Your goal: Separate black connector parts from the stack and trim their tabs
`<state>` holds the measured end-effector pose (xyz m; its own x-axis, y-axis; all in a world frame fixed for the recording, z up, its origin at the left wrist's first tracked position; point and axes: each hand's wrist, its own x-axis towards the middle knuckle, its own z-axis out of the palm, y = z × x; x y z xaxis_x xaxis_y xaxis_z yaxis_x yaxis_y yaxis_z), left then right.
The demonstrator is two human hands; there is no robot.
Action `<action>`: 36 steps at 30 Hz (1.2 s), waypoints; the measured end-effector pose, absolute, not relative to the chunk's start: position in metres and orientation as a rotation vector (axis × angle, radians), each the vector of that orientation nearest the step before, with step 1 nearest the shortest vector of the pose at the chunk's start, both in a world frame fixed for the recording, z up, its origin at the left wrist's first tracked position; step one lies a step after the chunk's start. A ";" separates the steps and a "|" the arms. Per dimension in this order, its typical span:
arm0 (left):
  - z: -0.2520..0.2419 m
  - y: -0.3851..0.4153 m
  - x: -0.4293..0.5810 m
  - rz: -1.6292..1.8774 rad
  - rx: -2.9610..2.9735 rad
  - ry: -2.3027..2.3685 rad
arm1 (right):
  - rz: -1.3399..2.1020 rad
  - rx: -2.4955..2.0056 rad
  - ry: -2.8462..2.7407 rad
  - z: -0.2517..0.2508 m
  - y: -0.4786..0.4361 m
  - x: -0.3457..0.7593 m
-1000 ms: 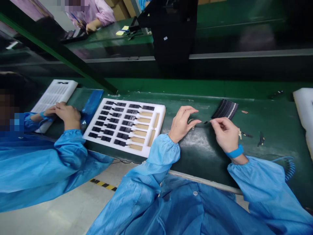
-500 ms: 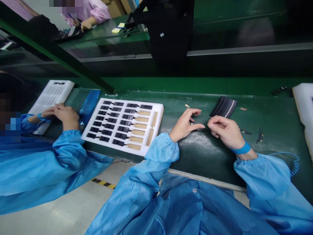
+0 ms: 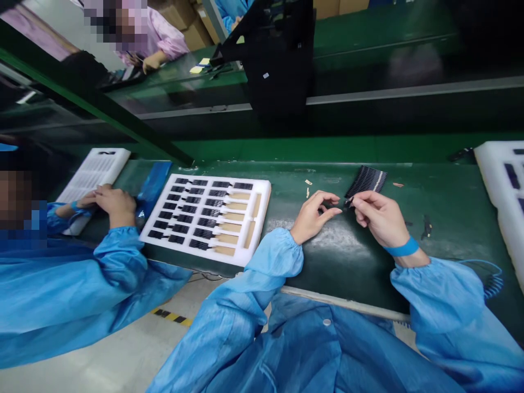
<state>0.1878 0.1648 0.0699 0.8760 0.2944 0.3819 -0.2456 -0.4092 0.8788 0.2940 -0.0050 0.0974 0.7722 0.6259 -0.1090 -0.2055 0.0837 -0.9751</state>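
Note:
My right hand [image 3: 374, 215] pinches a small black part [image 3: 347, 203] between thumb and fingertips, above the green table. Just left of it, my left hand [image 3: 315, 215] is open, its thumb and index finger apart with a gap between them. The left fingertips are close to the black part, and I cannot tell whether they touch it. Behind the right hand lies a black ribbed sheet [image 3: 365, 181] with a pale stripe. Two small tan slips, one of them a tan slip [image 3: 308, 192], lie beyond my left hand.
A white foam tray [image 3: 266, 210] holding several black parts lies left of my hands. Another black piece [image 3: 427, 225] and a coiled blue cord [image 3: 493, 284] are at the right, near a second foam tray [image 3: 491, 180]. A co-worker's hands [image 3: 117, 204] are at far left.
A black part now shows at my right fingertips. A second tan slip now lies on the table beyond my left hand. My left fingers and thumb have drawn nearer each other. The view has shifted slightly.

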 end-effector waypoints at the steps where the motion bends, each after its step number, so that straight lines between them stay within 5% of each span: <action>1: 0.070 0.165 0.187 0.594 1.926 0.047 | 0.641 -1.337 -0.374 0.098 -0.005 0.294; 9: 0.070 0.149 0.205 0.511 2.424 -0.076 | 0.331 -1.119 -0.142 0.110 -0.008 0.322; 22: 0.076 0.176 0.197 0.442 2.505 0.018 | 0.388 -1.170 -0.171 0.105 -0.009 0.321; 36: 0.077 0.182 0.190 0.434 2.611 0.083 | -0.047 -1.928 -0.766 0.088 -0.013 0.295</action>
<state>0.1901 0.1819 0.0773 0.9475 0.1355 0.2895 -0.0198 -0.8790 0.4764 0.2946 -0.0131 0.0877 0.7970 0.4892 0.3543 0.5286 -0.2812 -0.8009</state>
